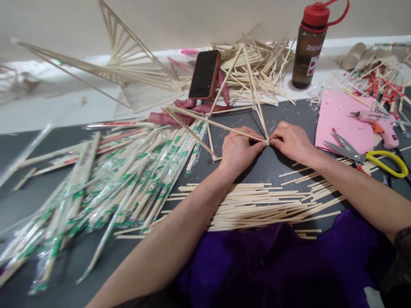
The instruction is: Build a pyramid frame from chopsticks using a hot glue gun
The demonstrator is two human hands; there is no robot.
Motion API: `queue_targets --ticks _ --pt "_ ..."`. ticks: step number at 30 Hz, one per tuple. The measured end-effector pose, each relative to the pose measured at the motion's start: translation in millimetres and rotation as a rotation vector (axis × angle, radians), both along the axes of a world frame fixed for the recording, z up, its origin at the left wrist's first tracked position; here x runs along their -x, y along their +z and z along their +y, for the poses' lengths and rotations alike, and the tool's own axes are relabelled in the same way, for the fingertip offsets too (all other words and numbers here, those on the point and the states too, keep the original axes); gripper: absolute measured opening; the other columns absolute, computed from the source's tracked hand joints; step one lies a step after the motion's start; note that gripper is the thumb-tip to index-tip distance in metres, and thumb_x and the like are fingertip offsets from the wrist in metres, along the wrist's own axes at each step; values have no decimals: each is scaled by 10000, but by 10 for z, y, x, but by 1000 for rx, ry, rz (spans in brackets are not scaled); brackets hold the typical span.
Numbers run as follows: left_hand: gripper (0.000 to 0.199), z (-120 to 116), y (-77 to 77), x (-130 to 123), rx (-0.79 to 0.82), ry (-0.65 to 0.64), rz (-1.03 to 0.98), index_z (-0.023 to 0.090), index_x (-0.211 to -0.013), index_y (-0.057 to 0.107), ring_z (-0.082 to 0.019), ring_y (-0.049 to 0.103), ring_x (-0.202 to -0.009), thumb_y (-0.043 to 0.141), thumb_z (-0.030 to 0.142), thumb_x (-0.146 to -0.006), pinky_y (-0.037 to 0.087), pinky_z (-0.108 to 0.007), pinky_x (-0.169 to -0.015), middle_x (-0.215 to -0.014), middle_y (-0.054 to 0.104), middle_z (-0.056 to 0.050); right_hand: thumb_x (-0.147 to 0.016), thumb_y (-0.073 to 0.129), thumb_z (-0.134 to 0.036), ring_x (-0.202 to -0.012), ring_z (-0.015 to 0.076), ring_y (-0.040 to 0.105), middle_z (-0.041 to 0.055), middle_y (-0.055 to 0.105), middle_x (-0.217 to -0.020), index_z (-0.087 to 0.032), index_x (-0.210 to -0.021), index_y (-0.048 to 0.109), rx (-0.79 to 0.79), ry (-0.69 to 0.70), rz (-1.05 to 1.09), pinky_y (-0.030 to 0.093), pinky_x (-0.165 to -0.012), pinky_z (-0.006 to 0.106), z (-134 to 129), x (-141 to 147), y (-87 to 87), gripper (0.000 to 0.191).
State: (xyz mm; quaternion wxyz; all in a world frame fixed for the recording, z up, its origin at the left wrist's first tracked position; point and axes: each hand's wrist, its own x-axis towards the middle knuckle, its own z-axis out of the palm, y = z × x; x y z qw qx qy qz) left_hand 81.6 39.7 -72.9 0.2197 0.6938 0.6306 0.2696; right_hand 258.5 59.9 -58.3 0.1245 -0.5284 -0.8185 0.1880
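In the head view, a frame of thin wooden chopsticks (pixel 225 125) stands at the middle of the dark mat, its sticks meeting in angled, triangular shapes. My left hand (pixel 240 147) is closed, pinching the frame at its near right corner from the left. From the other side, the fingertips of my right hand (pixel 293 141) press together at the same corner joint. The exact contact under the fingertips is partly hidden. Below my hands lies a layer of loose bare chopsticks (pixel 257 207), with my forearms passing over part of it.
Wrapped chopsticks (pixel 128 184) pile up on the left. Behind are a larger stick structure (pixel 123 64), a phone (pixel 204 75), a stick heap (pixel 269 64) and a bottle (pixel 308 53). Scissors (pixel 348 149) and a glue gun (pixel 382 124) lie at right on pink sheets (pixel 334 115).
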Motion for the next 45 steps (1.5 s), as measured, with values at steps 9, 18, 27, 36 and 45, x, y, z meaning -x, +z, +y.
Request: queue_targets --ticks 9,18,27,36,45 --pt "202 -35 44 120 44 -52 -112 240 -925 789 -256 711 -1025 752 294 -734 539 -401 -980 -1043 790 -56 -922 580 -178 -883 174 656 62 733 -1001 -198 -897 809 -22 -35 141 440 -789 303 -34 -53 9 231" --pt "166 -60 275 179 88 122 -524 201 -777 747 -181 696 -682 782 333 -683 564 -298 -639 -733 753 -36 -934 557 -200 -596 95 607 2 727 -775 -177 -856 748 248 -165 599 454 -644 254 -74 -74 81 207" --pt "149 -127 355 166 69 145 -568 216 -830 715 -185 747 -780 759 326 -739 604 -317 -757 -818 773 -30 -927 609 -103 -449 27 497 -6 669 -632 -152 -628 662 756 -237 981 295 -388 162 -165 29 269 307" --pt "315 -145 363 175 269 64 -565 184 -809 776 -160 688 -674 892 384 -595 546 -263 -631 -786 783 -48 -872 667 -50 -419 21 517 -16 678 -572 -145 -655 687 829 -233 1066 314 -362 125 -160 31 148 238" --pt "327 -205 411 127 277 67 -680 184 -772 770 -143 678 -592 907 382 -550 538 -233 -573 -714 768 -27 -871 667 -43 -408 26 528 -20 670 -551 -140 -676 670 948 -186 1191 331 -355 109 -153 7 155 218"
